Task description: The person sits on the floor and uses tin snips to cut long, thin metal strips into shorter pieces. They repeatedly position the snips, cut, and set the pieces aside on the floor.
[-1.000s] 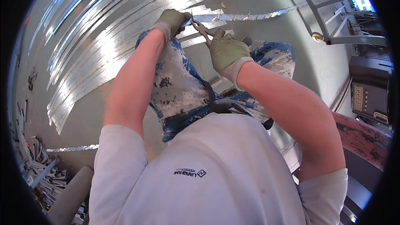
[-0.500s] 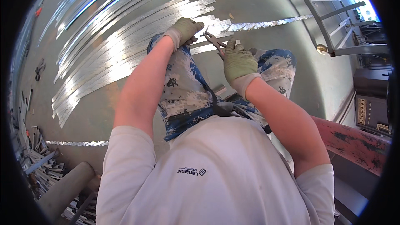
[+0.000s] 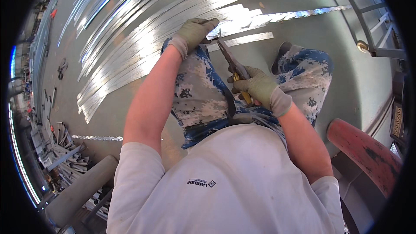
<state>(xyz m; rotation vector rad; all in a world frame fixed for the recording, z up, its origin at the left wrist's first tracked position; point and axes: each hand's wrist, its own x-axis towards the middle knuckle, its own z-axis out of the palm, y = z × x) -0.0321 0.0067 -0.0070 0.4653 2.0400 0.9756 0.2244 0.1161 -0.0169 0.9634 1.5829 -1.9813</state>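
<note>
My left hand (image 3: 197, 34), in a greenish work glove, is closed with thumb and fingers pinched at the near end of a long shiny metal strip (image 3: 299, 14). The strip runs off to the right, its edge notched or folded along its length. My right hand (image 3: 256, 84), gloved alike, is wrapped round a pair of snips (image 3: 236, 66) with grey jaws and yellow on the handles. The snips' tips point up and left, close to my left fingers. Glare hides exactly where tips and strip meet. Both hands are above my camouflage trousers (image 3: 197, 86).
Many flat metal strips (image 3: 143, 39) lie side by side on the green floor ahead and left. A metal frame (image 3: 368, 30) stands at far right, a worn red tube (image 3: 364, 154) nearer. A grey padded bar (image 3: 80, 190) and piled metal offcuts (image 3: 71, 160) are at lower left.
My right hand has drawn back and down from the strip, and the snips' jaws, spread before, now look closer together. My left hand stays pinched. The whole view has shifted slightly.
</note>
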